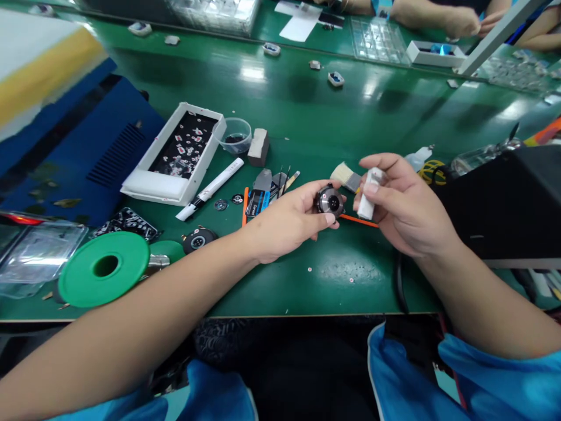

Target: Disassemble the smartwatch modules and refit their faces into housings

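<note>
My left hand (289,225) is closed on a round dark watch case (330,202), its back with a black centre turned up toward me. In my right hand (407,204), pinched between thumb and fingers, is a small white block (370,193); whether it is a sponge or an eraser I cannot tell. A small gap separates the block from the watch case. Behind them on the table lies a brush (346,176) with pale bristles. Another dark watch case (199,238) rests beyond my left forearm, with small round parts (221,204) near it.
At left stand a white box (164,193) of small stickers, a clear cup (236,135), a white marker (214,186), a grey block (258,149) and a green spool (103,269). A black box (504,204) bounds the right. Across the table are another person's hands (460,22).
</note>
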The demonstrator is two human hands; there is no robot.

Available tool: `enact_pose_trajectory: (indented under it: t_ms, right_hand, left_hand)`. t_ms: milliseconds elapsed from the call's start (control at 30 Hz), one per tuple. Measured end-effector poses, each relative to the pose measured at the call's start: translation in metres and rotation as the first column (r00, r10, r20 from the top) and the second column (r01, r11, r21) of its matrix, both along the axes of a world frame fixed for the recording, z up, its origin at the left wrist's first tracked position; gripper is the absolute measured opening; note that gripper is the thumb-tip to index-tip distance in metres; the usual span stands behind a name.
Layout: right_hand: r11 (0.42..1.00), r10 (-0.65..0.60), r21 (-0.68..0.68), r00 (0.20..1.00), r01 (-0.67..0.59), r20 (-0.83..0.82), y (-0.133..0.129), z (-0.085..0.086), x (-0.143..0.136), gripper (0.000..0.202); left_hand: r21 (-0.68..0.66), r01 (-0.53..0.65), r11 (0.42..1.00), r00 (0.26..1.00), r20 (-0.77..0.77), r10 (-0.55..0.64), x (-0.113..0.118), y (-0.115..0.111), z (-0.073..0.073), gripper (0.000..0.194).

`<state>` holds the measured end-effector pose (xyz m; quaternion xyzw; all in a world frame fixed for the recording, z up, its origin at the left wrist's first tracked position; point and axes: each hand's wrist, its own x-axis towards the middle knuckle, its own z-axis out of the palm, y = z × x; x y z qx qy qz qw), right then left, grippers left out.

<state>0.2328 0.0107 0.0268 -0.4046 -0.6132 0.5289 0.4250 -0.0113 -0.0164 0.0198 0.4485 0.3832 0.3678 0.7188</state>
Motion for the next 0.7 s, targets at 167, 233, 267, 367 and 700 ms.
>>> enact_pose_trajectory:
  t_ms: [167,233,267,367,700]
  right_hand:
    - [0.989,-0.007,-0.148,0.998,-0.003,-0.068,-0.004,0.005,-0.006,0.071]
    - [0.984,0.012,-0.179,0.997,-0.026,-0.077,-0.005,0.006,-0.007,0.071]
    - [0.982,0.022,-0.185,0.996,-0.038,-0.088,-0.006,0.007,-0.007,0.069]
    - [0.983,0.034,-0.178,0.994,-0.051,-0.101,-0.006,0.008,-0.006,0.059]
    - [0.996,0.022,0.084,0.987,-0.036,0.156,-0.011,0.004,-0.011,0.026]
  left_hand:
    - [0.035,0.034,0.999,0.999,-0.025,-0.033,0.0,0.002,0.003,0.055]
    - [0.06,0.02,0.998,0.998,-0.052,-0.017,0.0,0.003,0.004,0.053]
    - [0.075,0.01,0.997,0.998,-0.064,-0.006,0.0,0.003,0.004,0.051]
    - [0.111,-0.003,0.994,0.997,-0.073,0.012,0.001,0.003,0.004,0.045]
    - [0.092,-0.035,0.995,0.994,-0.098,0.044,0.002,0.005,0.01,0.044]
